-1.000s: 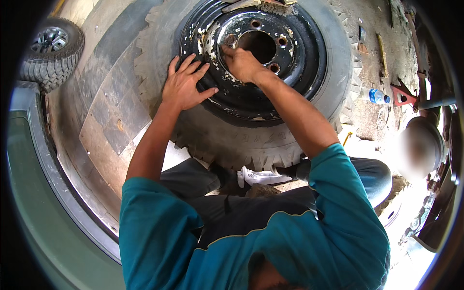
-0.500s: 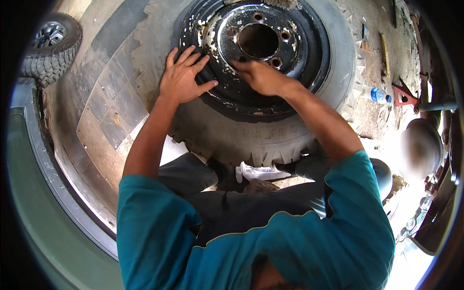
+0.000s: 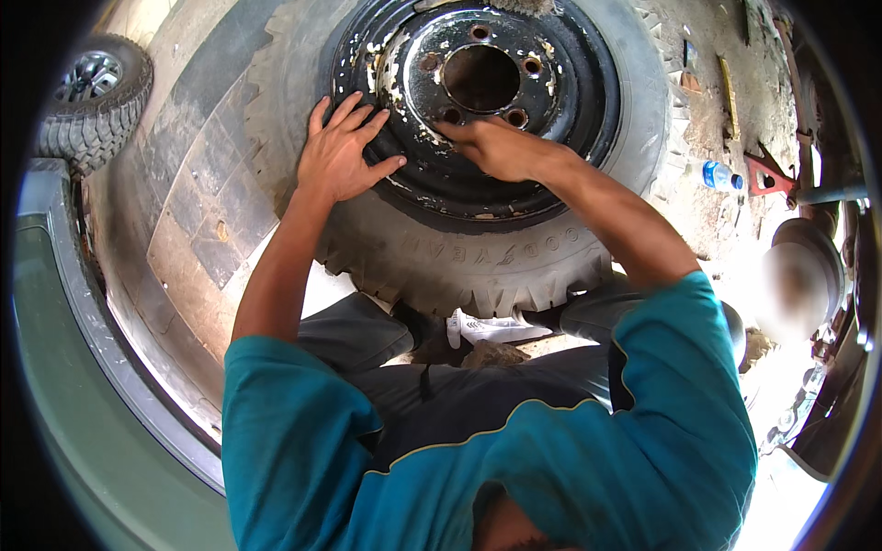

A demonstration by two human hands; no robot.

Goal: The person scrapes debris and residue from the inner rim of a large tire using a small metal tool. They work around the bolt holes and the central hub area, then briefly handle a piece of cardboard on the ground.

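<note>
A large tire [image 3: 459, 257] lies flat in front of me around a black steel wheel rim [image 3: 432, 197] with chipped, flaking paint. At its middle are a round hub hole [image 3: 480, 79] and several bolt holes. My left hand [image 3: 340, 156] rests with spread fingers on the tire's inner edge and the left of the rim, holding nothing. On the rim's center disc, just below the hub hole, my right hand [image 3: 501, 150] presses with its fingers bent and close together. Whatever may be under those fingers is hidden.
A fuzzy grey clump [image 3: 524, 5] sits at the rim's far edge. Another wheel with a knobby tire [image 3: 96, 101] stands far left, by a green panel [image 3: 64, 395]. Right of the tire are a plastic bottle [image 3: 721, 175], a red metal stand [image 3: 770, 174] and a yellowish strip [image 3: 729, 96].
The whole view has shifted slightly, so the tire sits a little farther left. My right hand has stayed near the hub hole with a small movement; my left hand keeps its place.
</note>
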